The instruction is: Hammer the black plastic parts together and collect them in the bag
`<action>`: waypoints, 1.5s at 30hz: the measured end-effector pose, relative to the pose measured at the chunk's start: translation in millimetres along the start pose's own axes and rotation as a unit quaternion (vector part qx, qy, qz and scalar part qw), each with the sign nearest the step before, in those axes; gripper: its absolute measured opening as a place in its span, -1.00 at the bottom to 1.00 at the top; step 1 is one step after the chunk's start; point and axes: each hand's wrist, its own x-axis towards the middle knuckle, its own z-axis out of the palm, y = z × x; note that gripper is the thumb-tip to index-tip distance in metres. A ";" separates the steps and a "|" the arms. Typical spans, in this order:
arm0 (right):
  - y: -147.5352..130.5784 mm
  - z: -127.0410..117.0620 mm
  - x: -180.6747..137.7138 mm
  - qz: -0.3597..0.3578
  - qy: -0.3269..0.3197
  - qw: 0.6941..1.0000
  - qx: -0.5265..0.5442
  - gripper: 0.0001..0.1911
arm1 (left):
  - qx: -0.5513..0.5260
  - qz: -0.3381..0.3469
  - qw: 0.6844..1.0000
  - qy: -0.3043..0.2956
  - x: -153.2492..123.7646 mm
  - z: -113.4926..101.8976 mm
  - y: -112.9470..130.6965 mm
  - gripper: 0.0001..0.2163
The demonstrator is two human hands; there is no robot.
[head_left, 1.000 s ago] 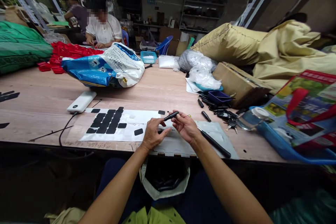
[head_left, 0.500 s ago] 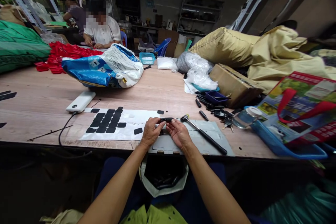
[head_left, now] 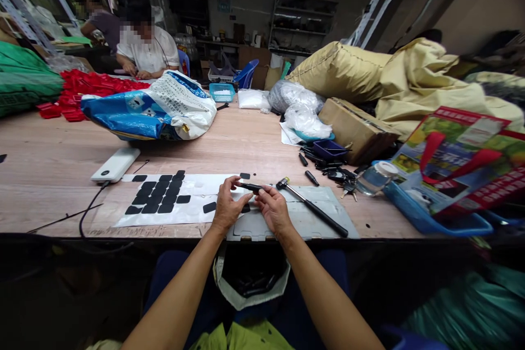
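Observation:
Both my hands meet over a grey metal plate point(head_left: 311, 217) at the near edge of the wooden table point(head_left: 57, 169). My left hand point(head_left: 227, 205) and my right hand point(head_left: 271, 209) pinch the two ends of a small black stick-shaped part point(head_left: 251, 187), held level just above the plate. A small hammer point(head_left: 311, 206) with a black handle lies on the plate right of my right hand. Left of my hands a white sheet point(head_left: 197, 197) carries several black rectangular pads point(head_left: 158, 197). A white bag point(head_left: 250, 284) with dark parts hangs open in my lap.
A white power bank point(head_left: 115, 164) with a black cable lies left. Behind it rests a blue-white sack point(head_left: 151, 112) and red parts point(head_left: 86, 90). Right are a cardboard box point(head_left: 355, 128), loose black parts point(head_left: 324, 156), a jar point(head_left: 375, 175), a printed bag point(head_left: 455, 175). Two people sit at the far end.
My hands came down from above the table toward the grey plate, and the black part went from tilted to level, now pinched at both ends. The camera view drifted rightward.

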 end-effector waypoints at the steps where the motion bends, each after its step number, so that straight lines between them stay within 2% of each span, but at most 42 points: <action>1: 1.8 1.2 -1.2 -0.014 0.006 1.000 -0.024 -0.64 | 0.023 0.015 1.000 -0.004 -0.2 -0.7 1.6 -0.56; 6: -3.3 0.7 -7.3 -0.049 0.001 0.981 -0.190 -0.67 | 0.107 0.049 0.990 -0.077 0.0 -2.2 5.3 -0.83; 8: -18.3 -7.4 -9.5 -0.092 0.011 0.946 -0.312 -0.68 | 0.118 0.047 0.988 -0.083 0.4 -1.2 4.3 -0.85; 9: -28.0 -13.8 -10.2 -0.133 0.032 0.908 -0.396 -0.69 | 0.125 0.047 0.987 -0.089 0.6 -0.3 3.8 -0.84; 10: -38.5 -21.6 -10.5 -0.178 0.065 0.848 -0.495 -0.68 | 0.132 0.048 0.985 -0.098 0.8 0.6 3.3 -0.83; 11: -48.9 -30.5 -10.3 -0.203 0.105 0.774 -0.590 -0.66 | 0.141 0.050 0.983 -0.109 0.8 1.6 3.1 -0.82; 12: -58.4 -40.0 -9.7 -0.201 0.139 0.704 -0.667 -0.62 | 0.150 0.053 0.980 -0.121 0.8 2.6 3.0 -0.81; 13: -66.6 -49.6 -8.7 -0.172 0.160 0.648 -0.724 -0.61 | 0.161 0.057 0.976 -0.135 0.7 3.4 3.1 -0.81; 14: -73.0 -58.8 -7.6 -0.132 0.165 0.609 -0.764 -0.64 | 0.170 0.061 0.972 -0.148 0.5 4.0 3.4 -0.81; 15: -77.6 -66.9 -6.6 -0.100 0.160 0.583 -0.790 -0.69 | 0.179 0.064 0.969 -0.159 0.4 4.4 3.8 -0.81; 17: -81.7 -78.5 -5.8 -0.068 0.150 0.553 -0.817 -0.77 | 0.185 0.063 0.966 -0.170 0.3 4.5 4.7 -0.79; 19: -81.5 -82.6 -7.8 -0.081 0.149 0.549 -0.819 -0.79 | 0.179 0.055 0.967 -0.170 0.5 3.8 5.8 -0.75; 20: -80.6 -82.0 -10.1 -0.096 0.150 0.559 -0.810 -0.78 | 0.176 0.050 0.968 -0.170 0.8 3.3 6.4 -0.75; 22: -77.7 -76.6 -17.2 -0.136 0.132 0.608 -0.771 -0.77 | 0.175 0.040 0.969 -0.172 1.6 2.5 7.7 -0.78; 25: -71.9 -62.9 -31.7 -0.211 0.052 0.694 -0.687 -0.76 | 0.188 0.027 0.964 -0.189 3.0 1.7 9.7 -0.80; 27: -67.5 -53.4 -42.3 -0.241 0.002 0.717 -0.654 -0.75 | 0.194 0.019 0.960 -0.201 3.7 1.4 10.6 -0.79; 29: -63.7 -44.9 -52.4 -0.251 -0.022 0.715 -0.653 -0.73 | 0.194 0.012 0.959 -0.206 4.2 1.0 11.1 -0.78; 33: -58.4 -33.7 -67.2 -0.268 -0.021 0.684 -0.678 -0.67 | 0.187 0.011 0.960 -0.210 4.7 0.4 11.0 -0.79; 37: -51.1 -32.5 -72.5 -0.296 -0.023 0.648 -0.701 -0.63 | 0.192 0.017 0.958 -0.212 4.9 0.9 9.4 -0.77; 40: -46.0 -36.1 -71.9 -0.288 -0.033 0.625 -0.725 -0.63 | 0.192 0.020 0.959 -0.209 4.6 1.7 8.1 -0.80; 45: -48.2 -40.9 -71.6 -0.296 0.012 0.641 -0.708 -0.64 | 0.188 0.026 0.961 -0.202 3.8 2.5 6.0 -0.81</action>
